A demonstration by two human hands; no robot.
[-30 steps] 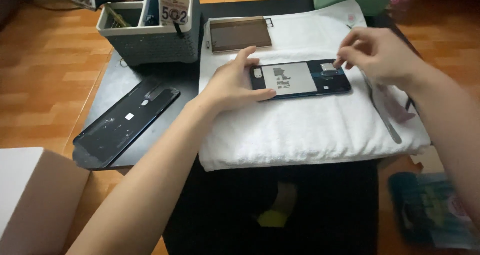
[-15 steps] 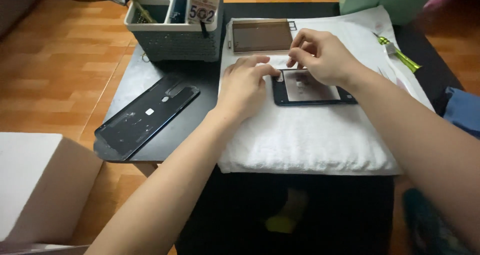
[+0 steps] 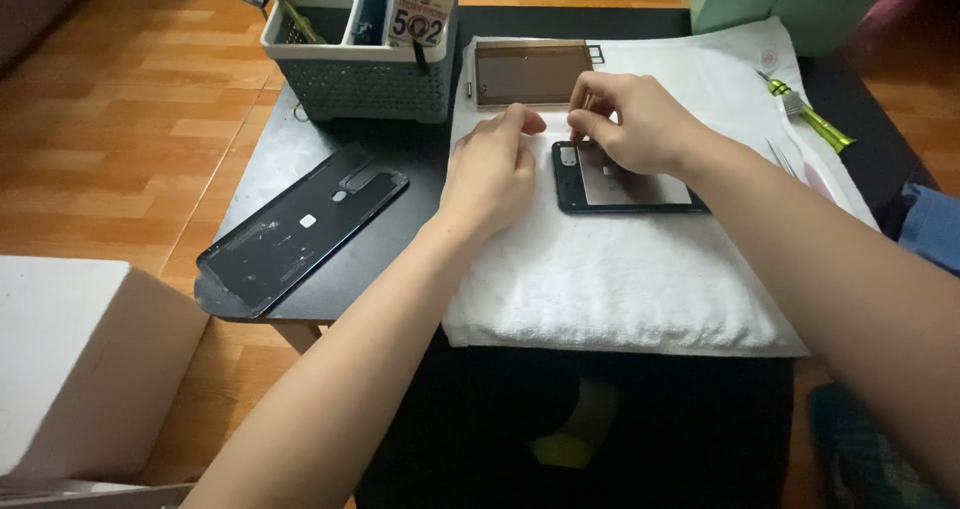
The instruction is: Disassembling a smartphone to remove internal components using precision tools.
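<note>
While the opened phone (image 3: 625, 181) lies flat on the white towel (image 3: 620, 279) at centre frame, the right hand (image 3: 635, 124) pinches thumb and forefinger together at its upper left corner. The left hand (image 3: 492, 169) rests just beside the phone's left edge, fingers loosely curled, gripping nothing. The detached back cover (image 3: 300, 227) sits on the black table (image 3: 300, 159) at left, the grey basket (image 3: 360, 54) above.

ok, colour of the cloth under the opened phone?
White: a folded towel under the opened phone, seen in the head view.
</note>
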